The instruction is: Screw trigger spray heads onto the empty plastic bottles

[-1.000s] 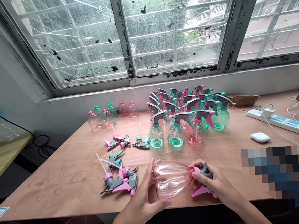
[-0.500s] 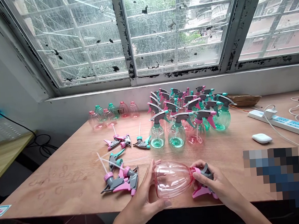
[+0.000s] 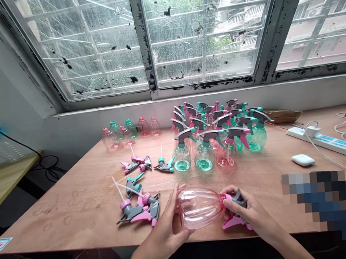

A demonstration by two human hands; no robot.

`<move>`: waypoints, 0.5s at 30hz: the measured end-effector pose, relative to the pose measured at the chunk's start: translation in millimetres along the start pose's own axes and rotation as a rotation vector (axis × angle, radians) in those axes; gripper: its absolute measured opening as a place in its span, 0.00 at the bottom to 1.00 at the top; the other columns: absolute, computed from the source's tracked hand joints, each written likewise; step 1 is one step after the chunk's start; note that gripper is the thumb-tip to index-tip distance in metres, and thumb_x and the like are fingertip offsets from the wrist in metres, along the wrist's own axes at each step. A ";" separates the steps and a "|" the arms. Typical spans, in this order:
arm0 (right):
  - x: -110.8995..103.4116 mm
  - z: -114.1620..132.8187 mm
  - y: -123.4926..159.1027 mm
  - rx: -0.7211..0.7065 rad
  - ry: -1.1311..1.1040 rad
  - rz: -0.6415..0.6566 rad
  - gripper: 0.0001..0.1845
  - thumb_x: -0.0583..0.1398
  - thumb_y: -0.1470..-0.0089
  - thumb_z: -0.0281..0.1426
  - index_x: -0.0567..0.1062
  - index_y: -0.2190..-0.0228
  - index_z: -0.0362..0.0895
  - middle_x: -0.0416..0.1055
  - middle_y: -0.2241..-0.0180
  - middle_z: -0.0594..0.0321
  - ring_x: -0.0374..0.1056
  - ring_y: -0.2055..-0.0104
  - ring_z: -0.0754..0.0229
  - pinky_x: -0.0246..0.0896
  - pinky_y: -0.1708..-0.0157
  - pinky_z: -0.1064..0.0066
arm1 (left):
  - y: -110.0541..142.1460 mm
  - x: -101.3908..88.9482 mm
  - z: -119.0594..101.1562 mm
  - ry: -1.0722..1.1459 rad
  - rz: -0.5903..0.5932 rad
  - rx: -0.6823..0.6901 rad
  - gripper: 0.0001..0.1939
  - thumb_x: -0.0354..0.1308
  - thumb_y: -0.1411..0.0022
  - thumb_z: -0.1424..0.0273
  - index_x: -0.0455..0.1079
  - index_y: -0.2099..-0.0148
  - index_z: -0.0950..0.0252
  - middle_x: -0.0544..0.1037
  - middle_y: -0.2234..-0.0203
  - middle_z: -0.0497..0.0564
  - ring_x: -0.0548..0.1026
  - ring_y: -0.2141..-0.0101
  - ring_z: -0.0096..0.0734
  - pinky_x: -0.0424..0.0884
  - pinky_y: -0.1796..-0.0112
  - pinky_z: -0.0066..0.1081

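A clear pink bottle (image 3: 200, 207) lies sideways between my hands, its base to the left and its neck to the right. Cupped around the base end is my left hand (image 3: 165, 232), fingers behind and thumb below. My right hand (image 3: 249, 209) grips the pink-and-grey trigger sprayer (image 3: 235, 221) at the neck, thumb and fingers on its pink collar. The sprayer's trigger points down toward the table edge. Left of my hands lies a pile of loose trigger sprayers (image 3: 141, 210) with thin white tubes; a teal-and-grey sprayer (image 3: 164, 165) and a few pink ones are farther back.
Several bottles with sprayers fitted (image 3: 204, 157) stand in rows at the back centre. Open-necked bottles (image 3: 126, 136) stand at the back left. On the right are a white power strip (image 3: 324, 139), its cable and a small white case (image 3: 303, 160). The window (image 3: 202, 36) rises behind the table.
The view shifted slightly at first. My left thumb has drawn in a little under the bottle. The bottle and my right hand stay nearly the same.
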State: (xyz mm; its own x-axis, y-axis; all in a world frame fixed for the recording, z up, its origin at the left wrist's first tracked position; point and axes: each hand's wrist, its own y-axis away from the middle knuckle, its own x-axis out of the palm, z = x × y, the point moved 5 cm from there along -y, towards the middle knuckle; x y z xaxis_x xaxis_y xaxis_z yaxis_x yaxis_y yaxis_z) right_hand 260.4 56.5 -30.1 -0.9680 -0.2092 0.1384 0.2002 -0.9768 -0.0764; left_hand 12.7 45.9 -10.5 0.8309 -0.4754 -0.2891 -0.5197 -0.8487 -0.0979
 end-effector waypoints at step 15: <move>0.1 0.3 0.5 -0.015 -0.004 0.080 0.18 0.67 0.37 0.45 0.74 0.60 0.43 0.75 0.74 0.64 0.73 0.71 0.55 0.70 0.68 0.69 | 0.4 2.5 -3.5 0.103 0.017 -0.051 0.57 0.69 0.41 0.63 0.30 0.26 0.49 0.46 0.27 0.56 0.60 0.34 0.51 0.58 0.35 0.44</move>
State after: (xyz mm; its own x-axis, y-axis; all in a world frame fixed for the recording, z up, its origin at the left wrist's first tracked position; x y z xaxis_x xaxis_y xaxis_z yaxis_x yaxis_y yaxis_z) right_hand 260.5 56.0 -29.8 -0.9485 -0.2865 0.1350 0.2743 -0.9562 -0.1019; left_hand 15.2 43.6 -7.9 0.8397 -0.5085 -0.1907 -0.5249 -0.8500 -0.0446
